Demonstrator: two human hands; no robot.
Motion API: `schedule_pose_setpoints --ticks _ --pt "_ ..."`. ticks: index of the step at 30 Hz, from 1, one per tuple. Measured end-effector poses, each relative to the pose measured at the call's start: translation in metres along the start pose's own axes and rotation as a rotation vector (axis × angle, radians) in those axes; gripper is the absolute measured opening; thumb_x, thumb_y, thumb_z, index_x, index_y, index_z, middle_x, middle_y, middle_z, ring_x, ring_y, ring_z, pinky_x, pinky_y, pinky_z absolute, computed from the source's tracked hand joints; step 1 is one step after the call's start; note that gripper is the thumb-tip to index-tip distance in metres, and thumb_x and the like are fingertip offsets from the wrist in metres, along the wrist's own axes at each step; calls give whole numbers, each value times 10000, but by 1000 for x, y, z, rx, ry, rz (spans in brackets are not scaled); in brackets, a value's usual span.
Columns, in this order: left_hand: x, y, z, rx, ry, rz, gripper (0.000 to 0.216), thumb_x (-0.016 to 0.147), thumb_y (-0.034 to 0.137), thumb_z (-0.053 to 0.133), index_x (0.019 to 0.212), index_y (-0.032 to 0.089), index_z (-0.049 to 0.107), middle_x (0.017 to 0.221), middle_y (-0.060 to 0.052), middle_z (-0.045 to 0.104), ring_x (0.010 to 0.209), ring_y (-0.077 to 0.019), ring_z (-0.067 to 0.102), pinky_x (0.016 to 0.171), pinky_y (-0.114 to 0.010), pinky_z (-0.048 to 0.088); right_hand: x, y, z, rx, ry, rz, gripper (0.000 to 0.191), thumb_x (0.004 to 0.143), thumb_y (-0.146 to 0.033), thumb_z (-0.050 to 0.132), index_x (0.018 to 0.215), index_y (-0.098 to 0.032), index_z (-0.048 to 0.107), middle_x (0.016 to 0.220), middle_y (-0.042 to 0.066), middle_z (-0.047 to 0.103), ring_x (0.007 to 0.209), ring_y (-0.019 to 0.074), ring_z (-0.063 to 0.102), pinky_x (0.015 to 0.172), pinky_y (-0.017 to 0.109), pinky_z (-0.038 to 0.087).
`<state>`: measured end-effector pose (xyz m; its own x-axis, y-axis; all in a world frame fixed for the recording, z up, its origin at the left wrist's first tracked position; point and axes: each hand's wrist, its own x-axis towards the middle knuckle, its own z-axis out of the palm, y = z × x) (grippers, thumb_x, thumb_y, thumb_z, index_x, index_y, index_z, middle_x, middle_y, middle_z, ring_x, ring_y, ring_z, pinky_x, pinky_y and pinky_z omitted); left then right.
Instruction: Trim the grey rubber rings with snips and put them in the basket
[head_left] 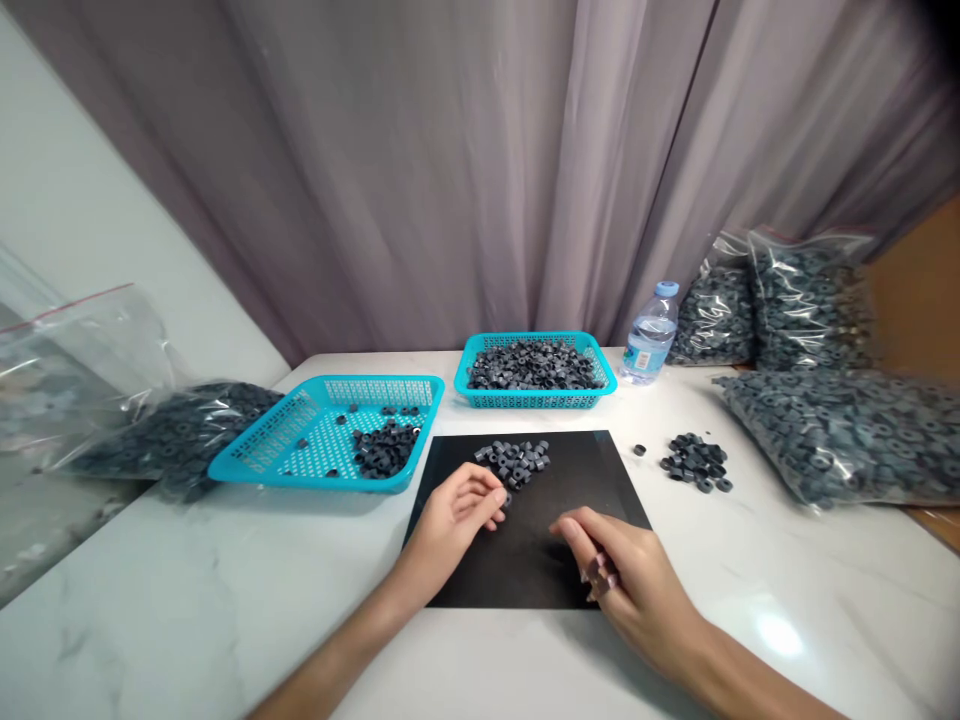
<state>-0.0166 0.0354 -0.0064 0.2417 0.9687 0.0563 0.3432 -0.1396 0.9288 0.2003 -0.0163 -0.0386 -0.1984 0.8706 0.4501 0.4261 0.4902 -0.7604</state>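
A black mat (570,470) lies on the white table. A small heap of dark grey rings (514,460) sits at its far edge. My left hand (454,520) rests on the mat just below that heap, fingers curled, fingertips touching the nearest rings. My right hand (622,570) lies on the mat's near right part with its fingers curled under; whatever they may hold is hidden.
A turquoise basket (300,440) at left holds a few rings. A second basket (536,398) behind the mat is full of them. A loose heap of rings (694,460), a water bottle (649,345) and several bags of rings (832,430) lie at right; another bag (180,430) lies at left.
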Motion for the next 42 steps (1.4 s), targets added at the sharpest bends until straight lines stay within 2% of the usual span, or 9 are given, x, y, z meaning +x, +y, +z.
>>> schedule_pose_setpoints --ticks 3,6,8,12,20,27,32,38,42 --pt "-8 16 8 -207 -72 -89 222 936 393 646 944 172 632 808 -20 659 746 -152 640 710 -255 520 -2 1 0 1 -17 -80 181 1045 -297 531 1182 -218 619 743 -21 629 551 95 584 508 198 425" --pt "-16 29 14 -447 -139 -177 207 935 365 693 951 159 677 818 -8 635 773 -124 598 736 -212 483 -5 1 0 4 -28 -183 385 1015 -253 597 1392 -252 515 826 -20 637 559 86 557 522 206 426" --pt "-20 32 16 -537 -175 -200 186 933 343 712 943 158 693 825 -3 630 773 -112 584 744 -200 473 -5 0 0 4 -4 -208 421 1012 -218 600 1419 -259 500 845 -13 634 590 94 557 552 219 437" --pt "-22 33 18 -622 -243 -245 165 916 312 752 956 159 706 800 1 639 762 -101 580 743 -190 466 -3 0 -2 39 25 -237 362 1000 -158 601 1348 -253 571 805 -9 616 664 120 562 605 250 439" --pt "-22 34 21 -674 -297 -233 180 895 307 784 963 147 736 785 4 633 723 -90 570 698 -181 462 -3 -4 -6 173 25 -175 258 971 -150 657 1204 -261 642 766 -33 613 602 91 533 555 224 414" --pt "-24 33 22 -693 -299 -239 188 957 329 705 967 144 736 872 -23 656 773 -107 601 739 -209 481 -3 -6 -8 139 60 -202 201 969 -149 661 1145 -245 671 777 -23 683 596 99 557 585 237 449" --pt "-26 35 21 -665 -328 -216 192 869 301 812 967 155 733 863 -14 662 788 -111 605 737 -208 477 -3 -5 -7 139 92 -216 201 958 -140 673 1134 -237 671 744 -24 669 578 107 551 567 247 441" --pt "-26 36 21 -657 -312 -189 222 952 365 705 957 146 742 867 -21 659 773 -106 609 747 -211 483 -1 -11 -10 150 89 -194 118 979 -170 650 1075 -215 701 747 -2 685 579 107 565 546 231 452" --pt "-26 33 22 -631 -299 -168 195 843 292 830 934 159 720 822 0 664 731 -108 618 690 -210 492 -4 -10 -9 161 62 -181 133 985 -170 633 1087 -220 703 719 0 665 580 120 563 535 242 439"
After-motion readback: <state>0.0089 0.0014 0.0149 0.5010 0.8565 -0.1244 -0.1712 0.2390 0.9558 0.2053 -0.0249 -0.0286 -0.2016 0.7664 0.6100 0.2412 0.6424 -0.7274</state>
